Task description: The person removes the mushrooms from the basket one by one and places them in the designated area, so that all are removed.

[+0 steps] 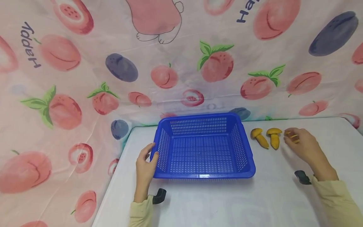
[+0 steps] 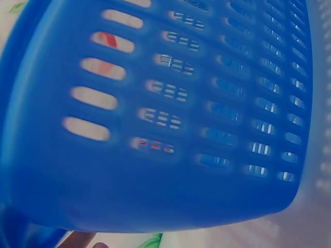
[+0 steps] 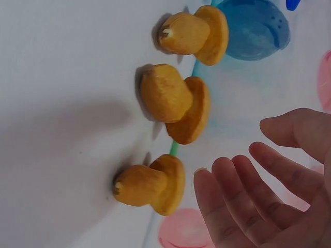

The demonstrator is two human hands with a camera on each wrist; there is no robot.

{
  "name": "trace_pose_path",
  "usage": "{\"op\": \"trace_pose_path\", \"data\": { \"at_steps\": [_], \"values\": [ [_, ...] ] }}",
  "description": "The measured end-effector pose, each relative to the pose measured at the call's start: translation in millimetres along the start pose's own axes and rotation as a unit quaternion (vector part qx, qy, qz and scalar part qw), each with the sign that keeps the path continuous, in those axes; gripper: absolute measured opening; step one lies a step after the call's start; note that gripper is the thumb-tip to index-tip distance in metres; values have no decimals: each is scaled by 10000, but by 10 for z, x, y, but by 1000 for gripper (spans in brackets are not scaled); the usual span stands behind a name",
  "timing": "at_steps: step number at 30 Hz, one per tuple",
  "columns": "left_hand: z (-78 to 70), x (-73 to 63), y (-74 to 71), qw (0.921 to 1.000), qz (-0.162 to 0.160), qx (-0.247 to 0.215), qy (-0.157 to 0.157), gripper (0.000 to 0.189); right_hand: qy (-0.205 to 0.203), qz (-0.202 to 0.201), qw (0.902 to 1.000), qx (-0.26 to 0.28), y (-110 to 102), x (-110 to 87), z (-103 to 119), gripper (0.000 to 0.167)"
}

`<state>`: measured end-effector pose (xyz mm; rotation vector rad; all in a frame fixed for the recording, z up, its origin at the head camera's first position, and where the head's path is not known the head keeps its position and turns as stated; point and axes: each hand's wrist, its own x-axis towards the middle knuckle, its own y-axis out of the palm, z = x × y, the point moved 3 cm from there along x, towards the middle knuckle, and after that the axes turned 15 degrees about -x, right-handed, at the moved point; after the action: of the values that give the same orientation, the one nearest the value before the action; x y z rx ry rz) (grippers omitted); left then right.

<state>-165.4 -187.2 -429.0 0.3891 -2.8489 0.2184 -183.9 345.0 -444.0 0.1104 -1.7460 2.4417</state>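
Note:
A blue plastic basket (image 1: 204, 175) with slotted walls sits on the white table. My left hand (image 1: 146, 165) holds its left rim, thumb and fingers around the edge. The basket's side (image 2: 103, 175) fills most of the left wrist view, where only bits of fingers show at the bottom. Right of the basket lie two yellow mushrooms, one nearer the basket (image 1: 259, 138) and one beside it (image 1: 274, 138). A third mushroom (image 1: 295, 137) is partly hidden by my right hand (image 1: 306, 146). In the right wrist view, that hand's fingers (image 3: 222, 181) are apart from all three mushrooms.
A pale cloth (image 1: 184, 63) printed with peaches and dark plums hangs behind and to the left of the table (image 1: 198, 201). Dark devices are on both wrists, the left one (image 1: 159, 196) and the right one (image 1: 302, 177).

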Motion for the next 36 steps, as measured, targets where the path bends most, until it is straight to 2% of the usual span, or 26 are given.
{"op": "trace_pose_path", "data": {
  "at_steps": [6,13,18,23,30,36],
  "values": [
    [-97,-3,-6,9991,50,291,307,37,-139,-124,9998,-54,-58,-75,100,35],
    [-206,-62,-25,9978,-18,360,564,36,-437,-378,9983,-32,-89,-165,252,35],
    [-274,-106,-23,9969,48,352,699,36,-446,-242,9987,-81,-74,-225,369,37],
    [-313,-132,19,9971,104,385,648,36,-627,-324,9974,-130,-114,-269,459,38],
    [-368,-177,172,9964,367,625,441,37,-679,-253,9967,-358,-214,-324,528,41],
    [-388,-209,261,9948,509,784,412,38,-911,-432,9942,-381,-246,-375,647,44]
  ]
}}
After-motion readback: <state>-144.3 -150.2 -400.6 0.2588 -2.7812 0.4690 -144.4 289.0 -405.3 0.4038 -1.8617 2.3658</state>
